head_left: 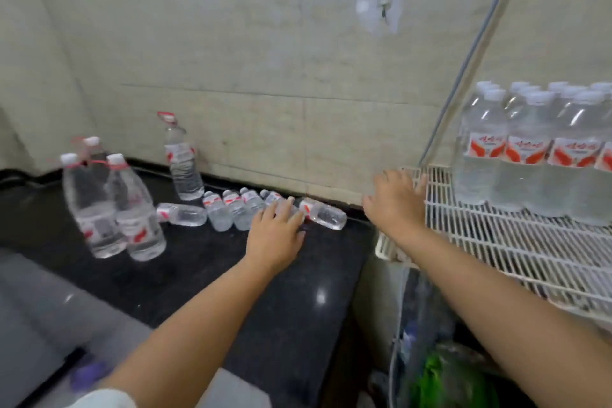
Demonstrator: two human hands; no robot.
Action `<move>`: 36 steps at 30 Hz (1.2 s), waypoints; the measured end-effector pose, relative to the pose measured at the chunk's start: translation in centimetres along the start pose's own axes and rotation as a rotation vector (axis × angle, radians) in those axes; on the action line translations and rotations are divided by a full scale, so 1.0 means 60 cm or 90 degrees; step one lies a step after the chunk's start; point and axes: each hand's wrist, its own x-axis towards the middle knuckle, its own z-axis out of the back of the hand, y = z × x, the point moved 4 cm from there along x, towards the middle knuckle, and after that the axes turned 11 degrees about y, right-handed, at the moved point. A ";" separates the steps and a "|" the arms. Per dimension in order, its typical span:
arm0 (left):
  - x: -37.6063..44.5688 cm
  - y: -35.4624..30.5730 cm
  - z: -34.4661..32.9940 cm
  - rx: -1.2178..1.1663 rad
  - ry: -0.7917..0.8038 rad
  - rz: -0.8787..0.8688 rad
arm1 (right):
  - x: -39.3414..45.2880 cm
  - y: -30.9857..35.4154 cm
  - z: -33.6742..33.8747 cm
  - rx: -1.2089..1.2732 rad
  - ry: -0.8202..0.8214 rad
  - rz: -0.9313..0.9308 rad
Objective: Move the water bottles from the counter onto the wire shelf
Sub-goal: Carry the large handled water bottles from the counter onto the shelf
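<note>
My left hand (276,235): palm down, fingers straight, laid over a lying small bottle (281,204), not curled round it.
My right hand (394,200): fingers spread, holding nothing, at the wire shelf's (496,242) left corner.
Small bottles (231,209): clear, red-and-white labels, white caps, lying in a row along the wall.
Large bottles (112,205): upright, left, on the counter.
Shelf bottles (536,149): upright, packed together.
Counter (231,275): glossy black stone.
Wall (265,60): pale tile.
</note>
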 end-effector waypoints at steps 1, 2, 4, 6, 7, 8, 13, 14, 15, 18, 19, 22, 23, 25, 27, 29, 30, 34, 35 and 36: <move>-0.035 0.049 -0.008 0.010 0.024 0.033 | -0.006 0.052 -0.018 0.007 0.011 0.021; -0.063 0.089 -0.012 0.004 0.047 0.055 | -0.011 0.093 -0.033 0.018 0.019 0.040; -0.130 0.173 -0.020 -0.032 0.080 0.119 | -0.025 0.189 -0.069 0.028 0.050 0.075; -0.185 0.249 -0.025 -0.030 0.092 0.191 | -0.036 0.276 -0.106 0.034 0.076 0.112; -0.206 0.277 -0.029 -0.025 0.093 0.213 | -0.040 0.309 -0.122 0.034 0.087 0.127; -0.226 0.309 -0.034 -0.027 0.094 0.233 | -0.044 0.346 -0.139 0.035 0.099 0.145; -0.285 0.449 -0.062 -0.041 0.084 0.322 | -0.040 0.482 -0.229 0.040 0.160 0.216; -0.288 0.468 -0.064 -0.045 0.081 0.328 | -0.033 0.502 -0.249 0.039 0.173 0.220; -0.287 0.486 -0.060 -0.039 0.075 0.333 | -0.021 0.522 -0.268 0.042 0.183 0.217; -0.260 0.546 -0.048 -0.090 0.024 0.334 | 0.025 0.573 -0.317 0.082 0.205 0.209; -0.245 0.568 -0.041 -0.071 0.008 0.339 | 0.044 0.589 -0.335 0.106 0.212 0.206; -0.189 0.630 -0.028 -0.011 0.002 0.343 | 0.101 0.625 -0.389 0.162 0.246 0.188; -0.161 0.650 -0.024 -0.021 0.015 0.333 | 0.124 0.639 -0.408 0.173 0.254 0.182; -0.105 0.688 -0.028 -0.044 0.031 0.312 | 0.159 0.657 -0.442 0.186 0.271 0.171; -0.050 0.716 -0.022 -0.059 0.037 0.292 | 0.182 0.679 -0.468 0.203 0.293 0.165; 0.021 0.754 -0.021 -0.063 0.043 0.268 | 0.221 0.713 -0.497 0.219 0.299 0.168; 0.053 0.771 -0.023 -0.055 0.059 0.263 | 0.237 0.728 -0.506 0.219 0.303 0.174; 0.123 0.813 -0.057 -0.085 0.164 0.238 | 0.267 0.767 -0.539 0.269 0.331 0.184; 0.126 0.819 -0.064 -0.101 0.171 0.234 | 0.269 0.773 -0.549 0.292 0.341 0.183; 0.125 0.826 -0.071 -0.111 0.156 0.227 | 0.269 0.777 -0.560 0.318 0.355 0.177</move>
